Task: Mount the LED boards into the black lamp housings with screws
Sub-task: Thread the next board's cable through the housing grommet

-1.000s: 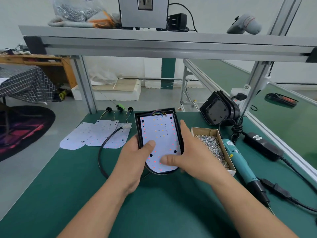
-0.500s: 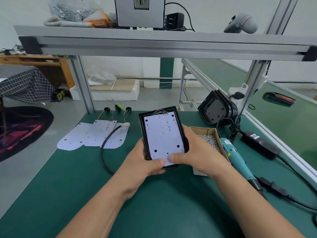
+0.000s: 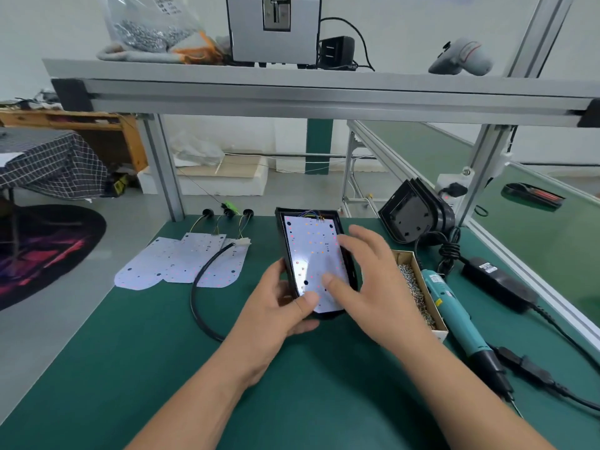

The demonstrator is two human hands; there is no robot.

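Note:
A black lamp housing (image 3: 344, 251) with a white LED board (image 3: 310, 251) lying in it is tilted up off the green table. My left hand (image 3: 279, 306) grips its near left corner, thumb on the board's near end. My right hand (image 3: 367, 274) hovers over the housing's right side with fingers spread, thumb touching the board; it is blurred. A cardboard box of screws (image 3: 418, 293) lies just right of that hand. A teal electric screwdriver (image 3: 454, 313) lies right of the box.
Several loose LED boards (image 3: 181, 264) with wires lie at the left, a black cable (image 3: 198, 287) curving beside them. Stacked black housings (image 3: 412, 219) lean at the back right. A black power adapter (image 3: 496, 284) and cords lie at the right. An aluminium shelf frame (image 3: 292, 99) spans overhead.
My right hand let go of the housing's right side and lifted with fingers spread. The left hand tilted the housing up on its left edge.

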